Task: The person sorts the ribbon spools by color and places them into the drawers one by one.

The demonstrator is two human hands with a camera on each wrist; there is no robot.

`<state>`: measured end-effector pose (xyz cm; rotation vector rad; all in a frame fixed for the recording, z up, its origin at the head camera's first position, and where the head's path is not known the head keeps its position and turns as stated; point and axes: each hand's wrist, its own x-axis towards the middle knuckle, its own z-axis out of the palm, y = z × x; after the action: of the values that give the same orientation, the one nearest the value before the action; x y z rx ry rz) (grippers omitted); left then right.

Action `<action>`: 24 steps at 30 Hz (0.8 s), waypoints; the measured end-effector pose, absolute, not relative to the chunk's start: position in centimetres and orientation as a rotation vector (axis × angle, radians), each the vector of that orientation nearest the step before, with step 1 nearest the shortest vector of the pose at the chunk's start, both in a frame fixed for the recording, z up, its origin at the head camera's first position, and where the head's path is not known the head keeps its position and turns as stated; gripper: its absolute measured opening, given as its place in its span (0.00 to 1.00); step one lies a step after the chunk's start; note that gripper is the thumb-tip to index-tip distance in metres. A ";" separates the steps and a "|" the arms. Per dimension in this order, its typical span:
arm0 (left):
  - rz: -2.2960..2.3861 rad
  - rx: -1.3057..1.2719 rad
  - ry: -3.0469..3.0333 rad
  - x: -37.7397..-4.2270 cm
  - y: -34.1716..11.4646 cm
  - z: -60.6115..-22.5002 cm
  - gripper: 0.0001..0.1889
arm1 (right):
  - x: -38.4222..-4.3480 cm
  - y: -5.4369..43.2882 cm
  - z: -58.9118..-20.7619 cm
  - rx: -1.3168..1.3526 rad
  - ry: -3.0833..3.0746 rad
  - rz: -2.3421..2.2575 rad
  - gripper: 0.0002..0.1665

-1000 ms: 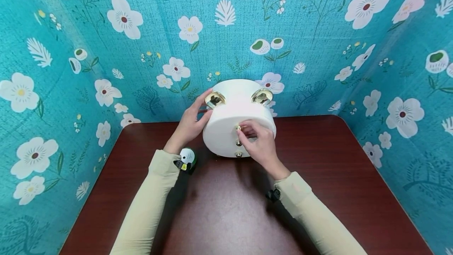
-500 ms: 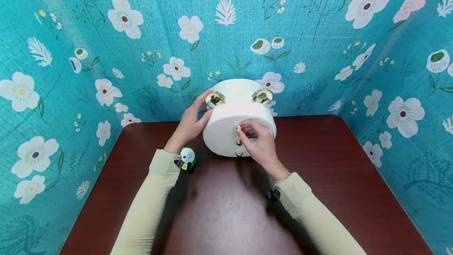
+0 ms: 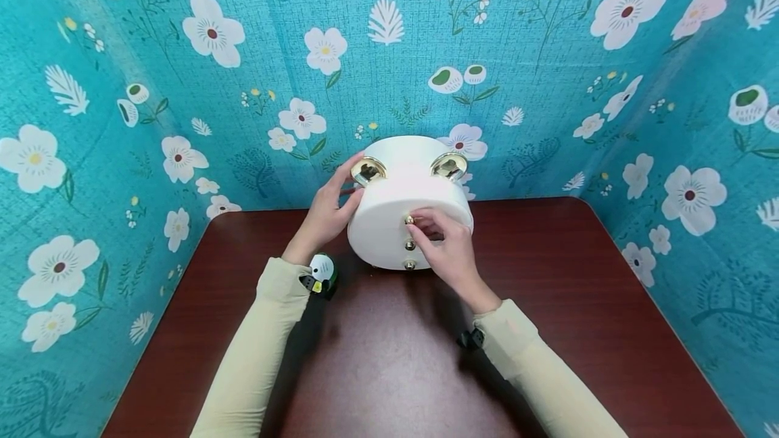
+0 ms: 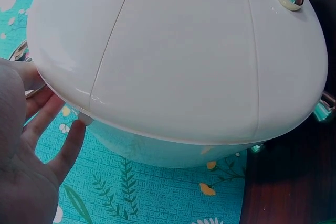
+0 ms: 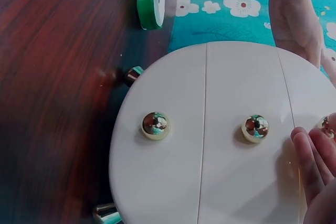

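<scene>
A white rounded box (image 3: pixel 377 232) with a drawer-like front stands upright near the back of the table. Three shiny gold knobs run down its front, and two gold ear-shaped parts (image 3: pixel 449 166) sit on top. My right hand (image 3: pixel 453 252) pinches the top knob (image 3: pixel 409 220) between thumb and fingers; the middle knob (image 5: pixel 256 127) and bottom knob (image 5: pixel 156 125) are untouched. Seams between the drawers look closed in the right wrist view. My left hand (image 3: pixel 324 216) rests against the box's left side, fingers extended by the left gold ear (image 3: pixel 368 171), thumb along the front edge.
A small round thing with a green rim and white face (image 3: pixel 322 268) lies by my left wrist. Gold feet (image 5: pixel 107 213) hold the box off the dark red wooden table (image 3: pixel 548 289). Blue flowered cloth (image 3: pixel 389 86) hangs close behind and at both sides.
</scene>
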<state>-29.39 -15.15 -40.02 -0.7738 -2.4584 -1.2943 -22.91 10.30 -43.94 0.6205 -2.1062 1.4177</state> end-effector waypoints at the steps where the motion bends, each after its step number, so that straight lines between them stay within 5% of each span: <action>1: -1.293 -0.772 -2.461 -29.4 -15.1 -40.0 0.34 | -22.9 10.3 -43.9 0.619 -2.104 1.419 0.11; 24: -1.323 -0.779 -2.438 -29.4 -15.2 -40.0 0.34 | -21.9 11.6 -45.8 0.567 -2.137 1.417 0.14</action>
<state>-29.43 -15.16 -40.05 -0.7789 -2.4380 -1.3231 -21.89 11.64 -45.76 0.5666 -2.1371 1.4166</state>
